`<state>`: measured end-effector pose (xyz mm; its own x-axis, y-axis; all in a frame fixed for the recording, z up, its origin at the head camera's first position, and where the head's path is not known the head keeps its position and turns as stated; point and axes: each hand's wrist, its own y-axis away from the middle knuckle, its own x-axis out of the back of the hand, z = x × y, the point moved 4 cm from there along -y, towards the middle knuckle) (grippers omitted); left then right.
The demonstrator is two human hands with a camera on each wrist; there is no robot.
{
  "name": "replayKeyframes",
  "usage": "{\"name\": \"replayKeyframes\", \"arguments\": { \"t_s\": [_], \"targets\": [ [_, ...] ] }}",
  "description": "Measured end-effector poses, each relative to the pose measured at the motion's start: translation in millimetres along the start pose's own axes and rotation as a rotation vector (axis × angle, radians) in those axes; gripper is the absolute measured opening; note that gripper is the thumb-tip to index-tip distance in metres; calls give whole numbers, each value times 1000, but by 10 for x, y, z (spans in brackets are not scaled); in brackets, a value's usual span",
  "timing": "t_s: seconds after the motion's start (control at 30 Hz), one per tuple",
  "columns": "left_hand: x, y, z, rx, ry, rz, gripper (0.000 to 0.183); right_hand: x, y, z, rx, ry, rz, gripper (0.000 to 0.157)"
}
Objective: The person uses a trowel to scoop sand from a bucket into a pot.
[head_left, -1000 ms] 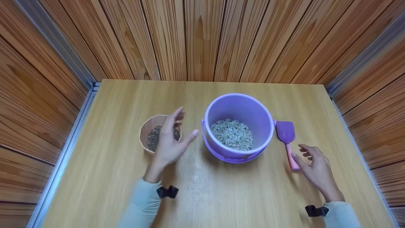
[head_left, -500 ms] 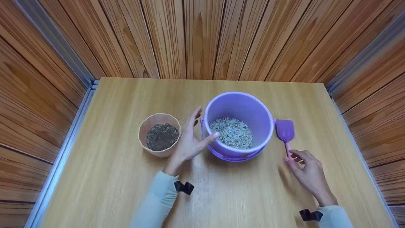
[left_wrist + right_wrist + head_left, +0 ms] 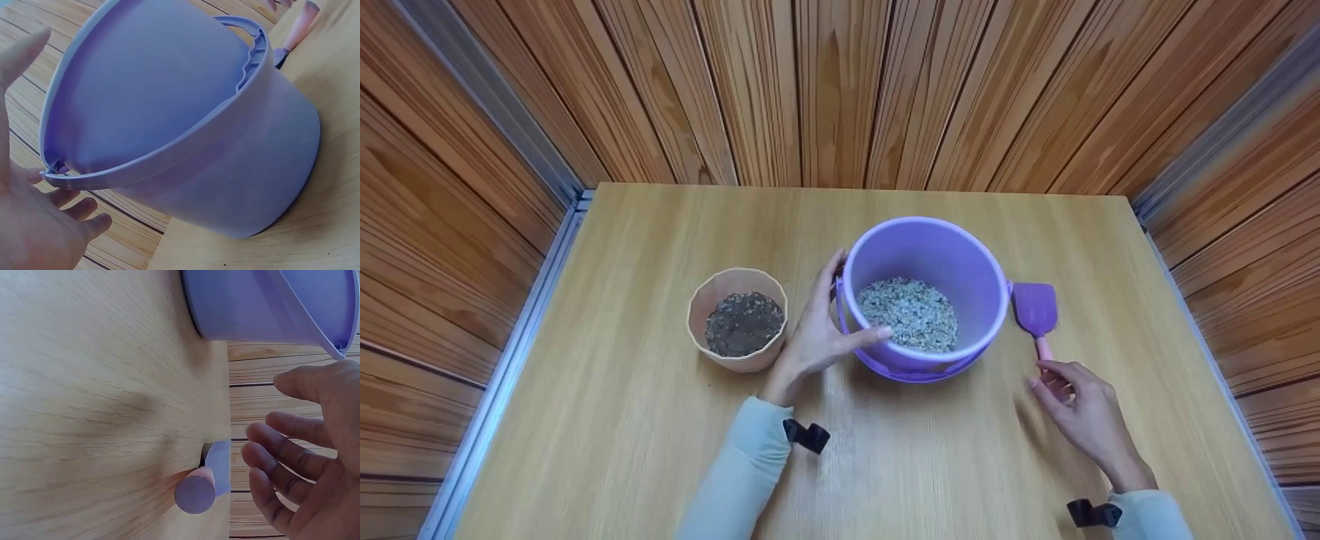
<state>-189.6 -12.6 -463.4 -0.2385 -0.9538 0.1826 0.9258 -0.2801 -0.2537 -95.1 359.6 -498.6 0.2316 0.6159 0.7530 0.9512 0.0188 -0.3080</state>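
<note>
A purple bucket (image 3: pixel 971 277) with pale gravel (image 3: pixel 911 315) at its bottom stands mid-table, its handle lowered along the near side. Along the bucket's left side lies my left hand (image 3: pixel 814 337), thumb extended over the rim and fingers behind it; in the left wrist view the palm (image 3: pixel 39 236) faces the bucket with fingers spread. To the right lies a toy shovel (image 3: pixel 1035 307) with purple blade and pink handle. My right hand (image 3: pixel 1084 409) hovers over that handle; in the right wrist view its loosely bent fingers are apart from the handle's end (image 3: pixel 194 494).
Left of the bucket, close to my left forearm, stands a light brown pot (image 3: pixel 720 289) with dark soil (image 3: pixel 744 324) inside. Wood-panelled walls (image 3: pixel 840 90) enclose the table (image 3: pixel 607 420) at the back and sides.
My left hand has moved right, from over the pot to the bucket's side. My right hand has shifted slightly left, over the shovel's handle. Bucket, pot and shovel stay put.
</note>
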Motion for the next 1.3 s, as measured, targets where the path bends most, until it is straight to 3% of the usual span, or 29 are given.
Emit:
{"name": "replayKeyframes", "arguments": {
  "t_s": [0.27,0.63,0.93,1.1,1.3],
  "targets": [
    [-2,-11,-57,64,32,-52,148,-19,3,5,13,4,-13,25],
    [-35,-20,-84,55,67,-55,146,-16,9,23,-34,9,-46,26],
    [-33,-42,-62,11,133,-55,141,4,18,50,-48,27,-26,28],
    [-29,-46,-68,25,114,-45,141,41,41,118,-134,86,0,36],
    [-35,-44,-85,31,118,-46,141,34,63,276,-312,124,-11,58]
  ]
}}
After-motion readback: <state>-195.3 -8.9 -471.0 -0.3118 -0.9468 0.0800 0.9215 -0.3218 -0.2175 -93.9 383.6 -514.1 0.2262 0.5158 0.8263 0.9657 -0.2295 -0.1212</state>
